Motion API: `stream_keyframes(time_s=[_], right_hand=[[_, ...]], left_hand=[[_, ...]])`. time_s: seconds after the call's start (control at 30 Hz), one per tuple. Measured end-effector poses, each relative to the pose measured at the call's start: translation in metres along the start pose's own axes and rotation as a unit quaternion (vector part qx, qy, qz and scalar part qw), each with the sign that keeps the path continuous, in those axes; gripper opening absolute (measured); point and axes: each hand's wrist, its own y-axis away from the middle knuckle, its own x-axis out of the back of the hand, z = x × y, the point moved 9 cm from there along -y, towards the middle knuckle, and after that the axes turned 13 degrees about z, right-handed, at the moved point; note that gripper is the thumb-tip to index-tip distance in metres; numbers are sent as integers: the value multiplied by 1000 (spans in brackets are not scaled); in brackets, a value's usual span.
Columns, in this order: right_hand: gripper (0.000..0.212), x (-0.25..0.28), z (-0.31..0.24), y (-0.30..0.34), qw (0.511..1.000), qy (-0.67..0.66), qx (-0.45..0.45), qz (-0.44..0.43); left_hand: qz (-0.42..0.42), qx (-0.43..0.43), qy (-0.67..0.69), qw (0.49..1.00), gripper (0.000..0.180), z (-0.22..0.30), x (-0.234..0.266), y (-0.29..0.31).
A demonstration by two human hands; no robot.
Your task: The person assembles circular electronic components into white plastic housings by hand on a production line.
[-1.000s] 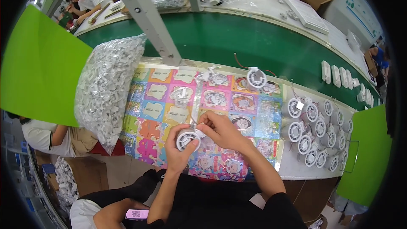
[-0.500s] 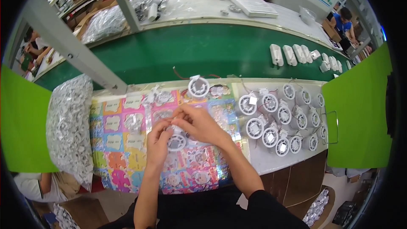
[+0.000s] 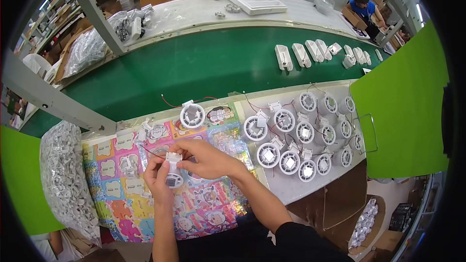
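Note:
My left hand point(image 3: 159, 179) is closed round the side of a small white round fixture point(image 3: 174, 180), whose ring-shaped face points down toward me. A white plastic block point(image 3: 174, 159) sticks up from its upper end, and a thin red wire runs out beside it. My right hand point(image 3: 206, 159) pinches that block from the right, its fingertips partly hidden behind it. A similar white fixture point(image 3: 193, 115) with red wires stands just beyond my hands. Below them lies a colourful printed sheet point(image 3: 141, 199).
Several similar fixtures point(image 3: 306, 132) stand in rows on the white surface to the right. A plastic bag of small white parts point(image 3: 68, 179) sits at the left. Behind runs a green belt point(image 3: 194, 68) with several white elongated parts point(image 3: 302, 55). A person in blue point(image 3: 364, 7) is far right.
My view has swung to the right, so things appear further left. The fixture in my hands has turned, and the white block and red wire on it now show plainly.

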Motion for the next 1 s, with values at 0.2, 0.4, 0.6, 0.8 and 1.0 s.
stream_keyframes(time_s=[0.2, 0.4, 0.6, 0.8, 1.0], right_hand=[[33, 4, 0, 1, 999, -44, -10, 0], [33, 21, -30, 9, 997, 73, -3, 19], [30, 69, -63, 39, 959, 257, 69, 97], [25, 76, -45, 46, 907, 397, 14, 136], [19, 80, -49, 32, 848, 478, 126, 189]], left_hand=[[-5, 51, 62, 997, 9, -9, 2, 2], [-5, 120, 59, 991, 14, -8, -16, 13], [-48, -81, -121, 988, 28, 39, -39, 4], [-95, -321, -423, 842, 60, 63, -132, -18], [-93, -324, -475, 813, 51, 33, -141, -42]])
